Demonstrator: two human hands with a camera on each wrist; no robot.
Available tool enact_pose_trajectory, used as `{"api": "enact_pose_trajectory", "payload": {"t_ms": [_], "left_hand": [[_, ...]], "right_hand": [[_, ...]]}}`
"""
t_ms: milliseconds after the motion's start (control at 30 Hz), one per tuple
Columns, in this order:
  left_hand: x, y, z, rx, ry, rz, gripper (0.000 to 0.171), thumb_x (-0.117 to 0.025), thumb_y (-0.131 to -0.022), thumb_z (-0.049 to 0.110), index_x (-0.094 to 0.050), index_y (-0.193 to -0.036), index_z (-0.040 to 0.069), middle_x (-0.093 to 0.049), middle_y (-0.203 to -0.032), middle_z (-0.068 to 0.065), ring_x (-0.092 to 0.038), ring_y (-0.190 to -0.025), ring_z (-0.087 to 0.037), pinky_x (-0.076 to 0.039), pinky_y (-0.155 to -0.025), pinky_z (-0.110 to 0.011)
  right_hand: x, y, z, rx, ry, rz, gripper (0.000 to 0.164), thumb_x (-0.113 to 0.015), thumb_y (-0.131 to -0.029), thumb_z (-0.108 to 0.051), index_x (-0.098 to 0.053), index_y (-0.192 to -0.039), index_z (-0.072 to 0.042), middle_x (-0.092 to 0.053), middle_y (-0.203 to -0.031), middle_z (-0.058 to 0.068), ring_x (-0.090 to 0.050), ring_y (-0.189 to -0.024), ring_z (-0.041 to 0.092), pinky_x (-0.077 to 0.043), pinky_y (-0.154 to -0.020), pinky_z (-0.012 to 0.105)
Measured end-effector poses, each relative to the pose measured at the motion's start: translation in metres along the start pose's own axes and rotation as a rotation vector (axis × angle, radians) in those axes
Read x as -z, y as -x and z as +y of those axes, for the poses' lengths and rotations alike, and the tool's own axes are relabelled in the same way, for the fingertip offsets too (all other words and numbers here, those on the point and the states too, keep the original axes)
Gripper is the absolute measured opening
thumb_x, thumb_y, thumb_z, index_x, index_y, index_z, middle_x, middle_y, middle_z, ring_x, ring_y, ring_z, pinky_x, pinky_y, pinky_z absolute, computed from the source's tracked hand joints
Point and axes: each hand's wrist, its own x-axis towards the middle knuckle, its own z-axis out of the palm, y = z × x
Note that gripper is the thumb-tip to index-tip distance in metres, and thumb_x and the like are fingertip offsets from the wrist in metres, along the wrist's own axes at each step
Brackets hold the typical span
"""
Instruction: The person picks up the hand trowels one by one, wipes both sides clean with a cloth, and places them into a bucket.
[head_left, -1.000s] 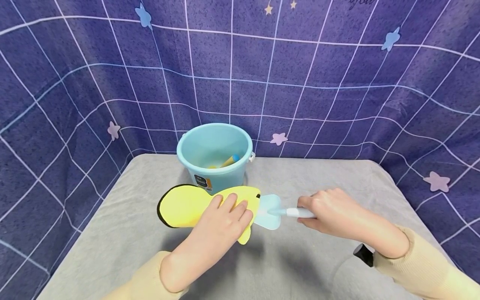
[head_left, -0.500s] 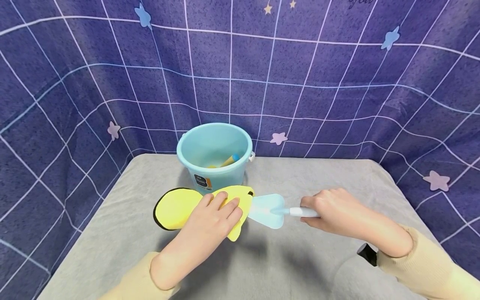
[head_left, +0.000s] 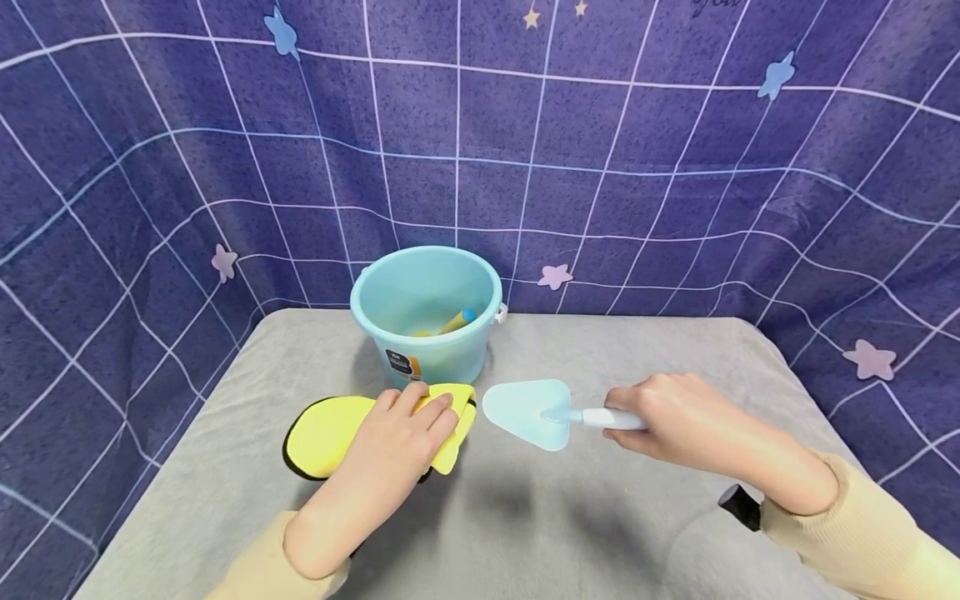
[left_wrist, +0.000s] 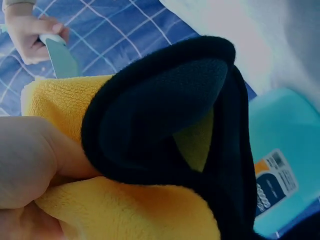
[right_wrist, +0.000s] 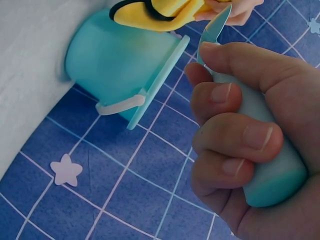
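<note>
My left hand grips a yellow cloth with black edging, in front of the bucket. Seen from the left wrist, the cloth is folded over and shows a dark reverse side. My right hand holds a small light blue trowel by its pale handle, the blade pointing left toward the cloth. A narrow gap separates the blade's tip from the cloth in the head view. Fingers wrap round the trowel's handle in the right wrist view.
A light blue bucket stands on the grey-covered table, behind the hands. Inside it lies a yellow stick-like thing with a blue end. A blue-purple grid curtain surrounds the table at the back and sides.
The cloth has moved left with my left hand and come off the trowel's blade, which now shows whole. My right hand has shifted slightly right with the trowel.
</note>
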Motion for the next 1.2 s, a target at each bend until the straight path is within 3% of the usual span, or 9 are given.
{"api": "enact_pose_trajectory", "payload": {"t_ms": [133, 267, 433, 567, 667, 867, 1200], "left_hand": [[0.002, 0.007, -0.007, 0.036, 0.006, 0.011, 0.020, -0.064, -0.070, -0.004, -0.053, -0.083, 0.007, -0.065, -0.103, -0.008, -0.052, -0.092, -0.028, -0.039, -0.066, -0.034], [0.009, 0.009, -0.013, 0.051, -0.008, 0.077, 0.011, -0.046, -0.081, -0.004, -0.052, -0.085, 0.004, -0.063, -0.104, -0.010, -0.053, -0.092, -0.029, -0.041, -0.064, -0.035], [0.023, 0.000, -0.016, 0.039, -0.028, 0.245, 0.025, -0.032, -0.091, -0.004, -0.057, -0.089, 0.001, -0.064, -0.104, -0.012, -0.055, -0.088, -0.030, -0.043, -0.063, -0.037], [0.033, -0.012, -0.013, 0.005, -0.010, 0.393, 0.024, -0.035, -0.092, -0.005, -0.059, -0.088, -0.001, -0.066, -0.100, -0.013, -0.056, -0.084, -0.031, -0.044, -0.060, -0.037], [0.038, -0.021, -0.009, -0.027, -0.017, 0.448, 0.022, -0.039, -0.091, -0.006, -0.059, -0.085, 0.000, -0.067, -0.098, -0.013, -0.057, -0.082, -0.031, -0.044, -0.059, -0.036], [0.041, -0.033, -0.003, -0.074, -0.015, 0.484, 0.021, -0.040, -0.092, -0.005, -0.060, -0.087, 0.001, -0.068, -0.100, -0.012, -0.057, -0.082, -0.030, -0.046, -0.063, -0.035], [0.033, -0.049, 0.006, -0.162, -0.087, 0.465, 0.023, -0.046, -0.090, -0.002, -0.067, -0.098, 0.004, -0.068, -0.104, -0.009, -0.059, -0.086, -0.028, -0.047, -0.069, -0.032]], "right_hand": [[0.000, 0.000, 0.000, 0.002, 0.004, 0.002, 0.022, -0.075, -0.075, -0.027, -0.054, -0.070, -0.027, -0.037, -0.055, -0.020, -0.032, -0.048, -0.003, -0.030, -0.040, 0.021], [-0.001, 0.001, 0.001, 0.007, 0.008, 0.005, 0.022, -0.075, -0.075, -0.027, -0.054, -0.070, -0.027, -0.037, -0.055, -0.020, -0.033, -0.049, -0.003, -0.030, -0.040, 0.021], [-0.003, 0.001, 0.002, -0.004, 0.013, -0.006, 0.023, -0.076, -0.074, -0.027, -0.053, -0.070, -0.027, -0.037, -0.055, -0.020, -0.033, -0.048, -0.003, -0.030, -0.040, 0.021], [-0.004, 0.000, 0.001, -0.015, 0.005, -0.035, 0.023, -0.076, -0.074, -0.028, -0.053, -0.069, -0.028, -0.037, -0.055, -0.021, -0.032, -0.048, -0.002, -0.031, -0.040, 0.021], [-0.007, 0.000, 0.001, -0.020, -0.010, -0.056, 0.023, -0.075, -0.075, -0.028, -0.054, -0.069, -0.028, -0.038, -0.055, -0.020, -0.032, -0.048, -0.002, -0.031, -0.040, 0.021], [-0.011, -0.003, 0.000, -0.022, -0.018, -0.065, 0.023, -0.075, -0.075, -0.028, -0.053, -0.068, -0.027, -0.038, -0.055, -0.020, -0.032, -0.048, -0.001, -0.032, -0.040, 0.022], [-0.017, -0.012, -0.002, -0.023, -0.015, -0.066, 0.023, -0.075, -0.075, -0.027, -0.053, -0.068, -0.027, -0.038, -0.055, -0.018, -0.033, -0.047, 0.001, -0.030, -0.039, 0.022]]}}
